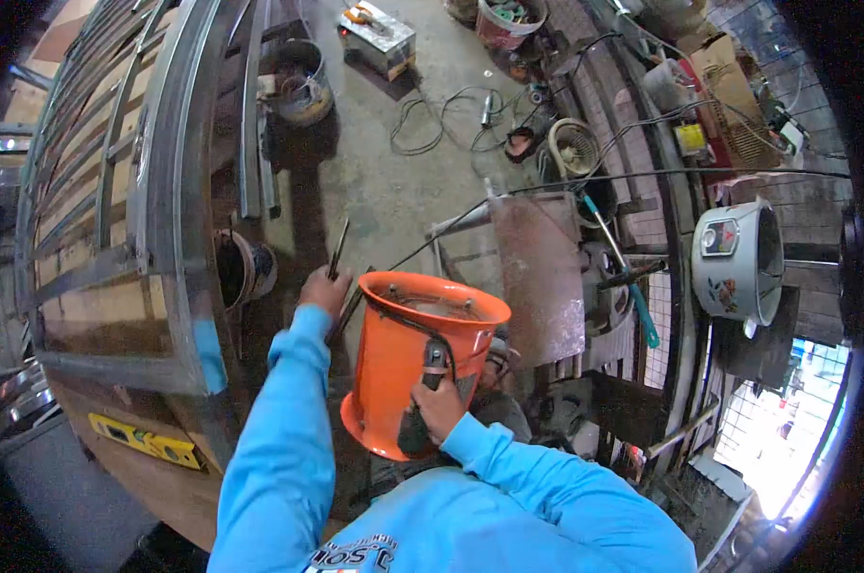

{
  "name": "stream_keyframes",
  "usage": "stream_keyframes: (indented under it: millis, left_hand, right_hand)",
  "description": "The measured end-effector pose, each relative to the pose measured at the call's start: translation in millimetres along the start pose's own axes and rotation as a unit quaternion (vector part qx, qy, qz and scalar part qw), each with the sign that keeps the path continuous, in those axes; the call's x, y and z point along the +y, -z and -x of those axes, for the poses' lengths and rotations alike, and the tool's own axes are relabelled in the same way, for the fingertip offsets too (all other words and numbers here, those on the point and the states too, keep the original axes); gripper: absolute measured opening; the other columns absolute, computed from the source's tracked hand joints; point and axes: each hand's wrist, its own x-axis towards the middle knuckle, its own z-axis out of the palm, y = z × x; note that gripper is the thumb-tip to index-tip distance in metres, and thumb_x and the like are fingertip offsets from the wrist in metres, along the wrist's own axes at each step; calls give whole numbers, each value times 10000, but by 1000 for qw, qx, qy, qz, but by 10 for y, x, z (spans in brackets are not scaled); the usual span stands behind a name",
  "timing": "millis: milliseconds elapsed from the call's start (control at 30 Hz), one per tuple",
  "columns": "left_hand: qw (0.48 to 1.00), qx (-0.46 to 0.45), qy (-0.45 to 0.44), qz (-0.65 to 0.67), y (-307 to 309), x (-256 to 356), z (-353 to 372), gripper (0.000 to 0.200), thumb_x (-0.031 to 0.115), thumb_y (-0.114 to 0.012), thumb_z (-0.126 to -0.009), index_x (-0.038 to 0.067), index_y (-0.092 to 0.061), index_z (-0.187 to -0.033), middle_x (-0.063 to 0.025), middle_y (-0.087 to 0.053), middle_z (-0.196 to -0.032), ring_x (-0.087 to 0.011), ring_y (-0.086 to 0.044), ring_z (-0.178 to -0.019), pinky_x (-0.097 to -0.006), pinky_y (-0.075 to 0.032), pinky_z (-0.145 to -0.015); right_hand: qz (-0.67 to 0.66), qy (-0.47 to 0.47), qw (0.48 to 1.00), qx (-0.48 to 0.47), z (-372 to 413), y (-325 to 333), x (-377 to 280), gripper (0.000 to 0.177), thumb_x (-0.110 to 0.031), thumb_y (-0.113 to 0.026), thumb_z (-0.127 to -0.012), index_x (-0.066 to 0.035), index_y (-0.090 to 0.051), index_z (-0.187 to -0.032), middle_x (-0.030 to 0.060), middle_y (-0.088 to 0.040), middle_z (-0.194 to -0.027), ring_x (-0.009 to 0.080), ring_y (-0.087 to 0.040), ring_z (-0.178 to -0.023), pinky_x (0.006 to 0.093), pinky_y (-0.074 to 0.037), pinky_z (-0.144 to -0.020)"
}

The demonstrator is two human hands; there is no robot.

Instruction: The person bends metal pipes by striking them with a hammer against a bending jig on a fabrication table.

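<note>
My left hand (327, 291) is closed around a slim, dark rod-like tool (341, 244) that points up and away from me. My right hand (438, 406) is wrapped round a dark green and grey corded power tool (415, 432), held against the front of an orange drum-shaped fan (384, 368). The fan has flared rims at both ends, and a black cord curves across its upper side down to the tool. My left hand is just beyond the drum's left side; the tool's lower end is partly hidden.
A welded metal frame (179, 191) over wooden boards fills the left, with a yellow spirit level (145, 441) near its lower edge. Buckets (298, 86), loose cables (422, 134) and a metal box (379, 43) stand on the floor. A person (499, 382) is partly hidden behind the fan.
</note>
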Motion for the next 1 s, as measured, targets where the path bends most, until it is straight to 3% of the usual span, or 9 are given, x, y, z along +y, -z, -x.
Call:
stream_keyframes:
  millis: [100,200,367,500,600,700,867,967,1000]
  left_hand:
    - [985,-129,94,-62,-694,-662,-819,600,535,-584,-823,-32,-653,-1008,-211,-665,-975,-337,-629,-917,-396,-471,-828]
    - [937,-178,239,181,-850,-504,-665,445,475,-595,-825,33,-640,-800,-130,-591,-683,-252,-534,-531,-419,-409,-491]
    - [886,-306,259,234,-1097,-899,-1040,296,362,-667,-770,74,-597,-760,-93,-512,-588,-220,-435,-427,-405,-316,-389]
    - [909,-221,306,180,-882,-543,-808,310,265,-632,-813,110,-682,-1077,-86,-682,-1065,-257,-632,-964,-366,-479,-857]
    - [924,-166,251,236,-1399,-1072,-1217,256,294,-639,-785,41,-647,-823,-101,-625,-763,-258,-540,-574,-438,-419,-503]
    - [871,-134,240,406,-1250,-1185,-1210,254,256,-571,-835,19,-651,-880,-118,-643,-792,-263,-566,-609,-432,-451,-533]
    - [897,-270,244,251,-1491,-1669,-1956,409,330,-574,-872,57,-597,-1176,-123,-633,-1147,-252,-612,-1001,-405,-482,-860]
    - [922,-344,-44,-174,-1178,-724,-1637,404,384,-581,-837,125,-648,-1140,-98,-618,-1191,-225,-563,-1069,-375,-439,-904]
    - [916,-358,-25,-179,-1053,-510,-1541,415,390,-593,-826,134,-647,-1147,-101,-616,-1196,-235,-565,-1078,-381,-437,-911]
  right_hand:
    - [10,8,1000,-8,24,70,90,131,-88,-586,-801,-65,-478,-872,41,-510,-638,158,-529,-523,326,-450,-467]
    - [16,7,1000,-16,64,89,42,127,-85,-576,-794,-55,-472,-861,50,-515,-640,162,-527,-526,329,-454,-470]
    - [81,3,996,-39,88,174,101,109,-94,-577,-805,-46,-492,-853,54,-526,-646,169,-533,-538,336,-466,-487]
    - [91,17,996,-18,128,133,103,92,-105,-572,-816,-37,-513,-835,53,-530,-641,172,-538,-549,337,-462,-496]
    - [97,26,995,-26,124,195,89,89,-110,-570,-821,-35,-527,-841,54,-535,-647,166,-539,-550,331,-452,-496]
    - [124,16,992,-31,12,288,160,170,-149,-599,-805,-23,-575,-917,102,-588,-714,239,-588,-649,381,-488,-615]
    - [224,-9,974,-32,15,292,95,306,-196,-623,-779,1,-597,-1011,164,-638,-874,322,-606,-848,423,-480,-806]
    - [246,121,961,-46,31,306,112,305,-188,-614,-784,-1,-593,-1023,170,-635,-913,309,-605,-869,420,-482,-800]
    - [263,130,955,-41,60,287,14,313,-185,-611,-785,-3,-588,-1038,172,-636,-913,311,-606,-868,420,-482,-800]
